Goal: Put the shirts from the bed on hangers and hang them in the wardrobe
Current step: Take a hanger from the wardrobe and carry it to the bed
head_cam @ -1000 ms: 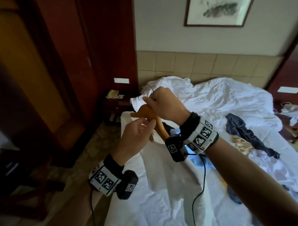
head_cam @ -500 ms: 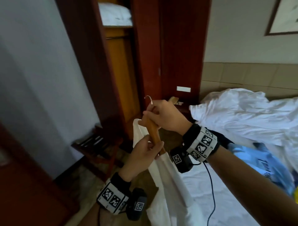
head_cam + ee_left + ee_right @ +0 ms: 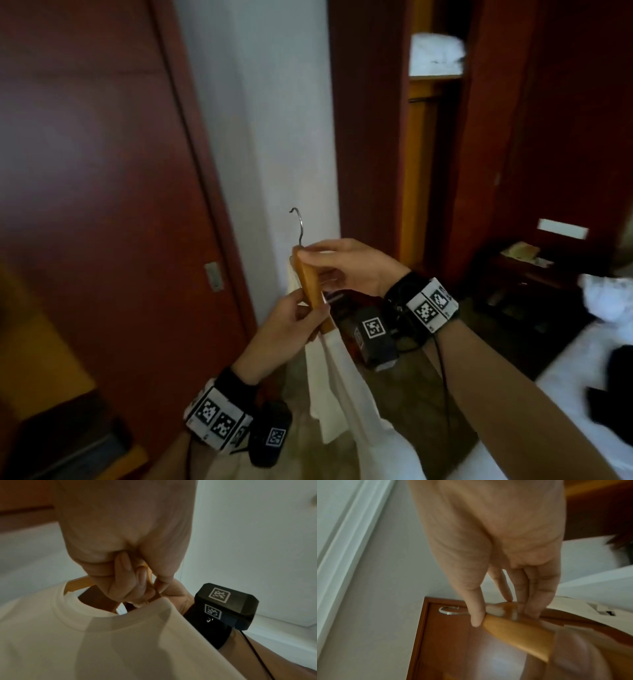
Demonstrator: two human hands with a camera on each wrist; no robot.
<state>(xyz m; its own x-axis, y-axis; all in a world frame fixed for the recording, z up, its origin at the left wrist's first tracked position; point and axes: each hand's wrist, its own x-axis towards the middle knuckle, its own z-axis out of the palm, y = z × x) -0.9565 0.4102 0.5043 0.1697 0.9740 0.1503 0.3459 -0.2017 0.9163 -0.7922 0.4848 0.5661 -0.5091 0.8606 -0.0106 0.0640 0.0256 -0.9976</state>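
Between both hands' fingers, a wooden hanger [image 3: 310, 284] bearing a cream T-shirt [image 3: 346, 387] is being carried; right hand [image 3: 349, 267] pinching its top, left hand [image 3: 291, 325] apparently gripping 1 arm; next, hooking inside the wardrobe [image 3: 435, 144].

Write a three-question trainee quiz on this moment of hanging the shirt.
1. True or false: the white shirt is already on the wooden hanger.
2. Which of the hands pinches the hanger's top, just below the metal hook? A) left hand B) right hand
3. Fill in: the folded white bedding lies on the wardrobe's top ____.

Key: 1 true; 2 B; 3 shelf
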